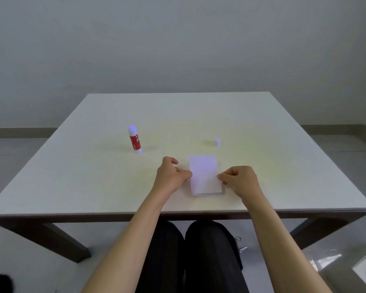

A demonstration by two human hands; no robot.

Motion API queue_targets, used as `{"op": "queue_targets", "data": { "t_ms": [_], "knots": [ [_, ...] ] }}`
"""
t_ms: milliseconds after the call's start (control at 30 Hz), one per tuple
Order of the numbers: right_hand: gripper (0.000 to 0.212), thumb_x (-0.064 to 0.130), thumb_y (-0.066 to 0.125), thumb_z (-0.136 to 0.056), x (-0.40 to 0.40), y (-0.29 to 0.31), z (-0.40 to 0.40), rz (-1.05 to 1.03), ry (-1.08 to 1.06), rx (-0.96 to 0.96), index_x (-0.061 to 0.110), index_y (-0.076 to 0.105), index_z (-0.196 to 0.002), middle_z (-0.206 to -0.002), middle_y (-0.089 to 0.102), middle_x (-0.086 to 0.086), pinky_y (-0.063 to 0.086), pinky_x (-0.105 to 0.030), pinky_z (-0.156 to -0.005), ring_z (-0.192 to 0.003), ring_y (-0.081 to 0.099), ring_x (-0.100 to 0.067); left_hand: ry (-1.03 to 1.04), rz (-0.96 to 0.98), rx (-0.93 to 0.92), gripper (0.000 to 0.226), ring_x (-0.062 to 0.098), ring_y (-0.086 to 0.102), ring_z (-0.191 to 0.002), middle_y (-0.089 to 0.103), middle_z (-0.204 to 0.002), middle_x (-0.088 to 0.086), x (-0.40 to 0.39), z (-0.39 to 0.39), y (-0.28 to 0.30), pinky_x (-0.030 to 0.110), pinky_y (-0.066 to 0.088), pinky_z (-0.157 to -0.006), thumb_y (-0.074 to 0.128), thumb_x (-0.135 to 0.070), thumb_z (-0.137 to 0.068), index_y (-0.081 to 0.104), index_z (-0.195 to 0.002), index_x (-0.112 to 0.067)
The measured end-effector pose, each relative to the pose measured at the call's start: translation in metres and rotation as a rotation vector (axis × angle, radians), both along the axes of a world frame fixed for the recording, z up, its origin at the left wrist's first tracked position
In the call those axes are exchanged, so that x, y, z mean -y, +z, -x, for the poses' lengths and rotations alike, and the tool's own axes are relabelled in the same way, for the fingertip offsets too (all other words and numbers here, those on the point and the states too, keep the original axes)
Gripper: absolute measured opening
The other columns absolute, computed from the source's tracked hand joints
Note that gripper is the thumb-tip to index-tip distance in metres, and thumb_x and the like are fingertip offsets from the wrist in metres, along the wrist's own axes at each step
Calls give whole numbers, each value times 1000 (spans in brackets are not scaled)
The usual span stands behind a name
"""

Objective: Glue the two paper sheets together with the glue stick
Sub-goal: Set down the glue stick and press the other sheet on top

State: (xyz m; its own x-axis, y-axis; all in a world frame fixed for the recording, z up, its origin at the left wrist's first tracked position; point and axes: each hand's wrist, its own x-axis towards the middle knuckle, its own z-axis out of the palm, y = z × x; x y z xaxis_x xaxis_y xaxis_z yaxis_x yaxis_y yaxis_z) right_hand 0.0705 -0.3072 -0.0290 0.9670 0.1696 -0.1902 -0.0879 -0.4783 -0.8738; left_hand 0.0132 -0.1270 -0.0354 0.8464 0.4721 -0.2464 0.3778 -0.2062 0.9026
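A small white paper stack [205, 175] lies flat near the table's front edge, one sheet on top of the other; a lower edge shows at the near end. My left hand [171, 174] pinches the stack's left edge with thumb and fingertips. My right hand [239, 181] pinches its right edge the same way. The glue stick [134, 139], red label and white body, stands upright and uncapped at the left, well beyond my left hand. Its white cap [217, 142] sits alone behind the paper to the right.
The white table [283, 157] has dark legs and a near edge just above my knees. A grey wall stands behind it. Shiny objects lie on the floor at the lower right.
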Motion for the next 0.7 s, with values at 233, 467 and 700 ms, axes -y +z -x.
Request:
{"op": "queue_targets", "data": {
  "t_ms": [233,467,700],
  "knots": [
    [21,9,67,-77,-1,-2,-2,88,34,23,12,62,-56,-55,58,5,33,-20,-45,-51,47,-8,-35,-65,-26,43,3,57,-69,66,-74,-7,-1,-2,1,21,36,-54,68,-14,-73,39,-105,-16],
    [10,5,65,-77,-3,-3,-1,137,64,85,-1,68,-70,-57,58,4,35,-21,-48,-57,50,-13,-57,-97,-47,41,2,57,-71,67,-76,-7,-1,-3,1,21,36,-55,68,-14,-74,39,-103,-17],
    [9,3,64,-76,-5,-6,0,186,73,130,-4,67,-71,-65,62,-2,39,-24,-53,-63,53,-16,-59,-129,-54,40,1,55,-73,66,-77,-8,0,-4,0,20,36,-54,69,-15,-74,40,-102,-17]
  ]
}}
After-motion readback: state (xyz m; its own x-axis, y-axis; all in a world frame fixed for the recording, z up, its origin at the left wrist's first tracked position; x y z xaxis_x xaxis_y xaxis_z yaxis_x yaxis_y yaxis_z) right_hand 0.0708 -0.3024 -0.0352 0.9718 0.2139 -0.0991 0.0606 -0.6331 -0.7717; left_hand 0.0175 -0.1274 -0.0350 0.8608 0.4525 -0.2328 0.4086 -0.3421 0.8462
